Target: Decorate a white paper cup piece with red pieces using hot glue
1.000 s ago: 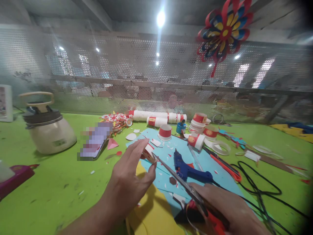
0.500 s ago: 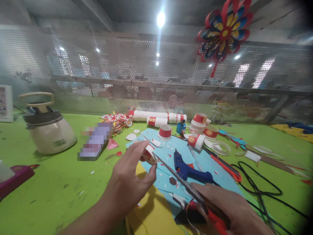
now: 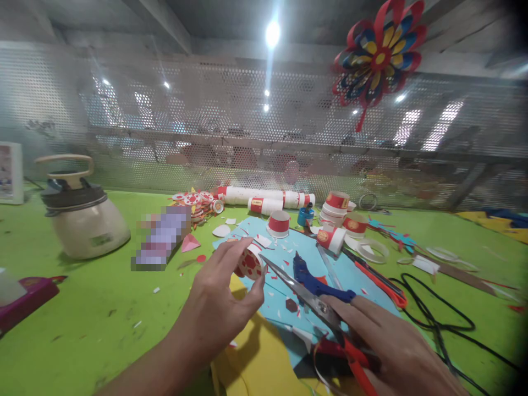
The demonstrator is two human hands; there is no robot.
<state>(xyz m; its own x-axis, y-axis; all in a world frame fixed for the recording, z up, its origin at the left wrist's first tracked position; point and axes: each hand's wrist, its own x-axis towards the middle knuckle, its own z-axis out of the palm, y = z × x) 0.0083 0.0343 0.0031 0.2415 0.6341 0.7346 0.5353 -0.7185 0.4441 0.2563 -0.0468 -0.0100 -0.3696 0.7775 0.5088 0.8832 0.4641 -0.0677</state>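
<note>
My left hand (image 3: 220, 294) pinches a small round paper piece (image 3: 251, 264), white with red patches, between thumb and fingertips. My right hand (image 3: 398, 338) grips scissors (image 3: 325, 311) with red handles, their blades pointing up and left. The blade tips sit right by the edge of the round piece; whether they touch it I cannot tell. Beneath them lie blue paper (image 3: 274, 294) strewn with red and white scraps and a yellow sheet (image 3: 256, 357). A blue glue gun (image 3: 313, 280) rests just beyond the scissors, partly covered by my right hand.
Red-and-white paper cups (image 3: 278, 224) and a long white tube of cups (image 3: 259, 195) stand or lie at the back. A utility knife (image 3: 381, 281) and black cable (image 3: 441, 319) are on the right. Leftward are a beige kettle (image 3: 84, 231), a blurred phone-like object (image 3: 163, 239) and patterned discs (image 3: 198, 201).
The round piece has turned so its patterned face shows more fully. The scissors have rolled over and show more of their blades and handles, while my right hand has shifted slightly.
</note>
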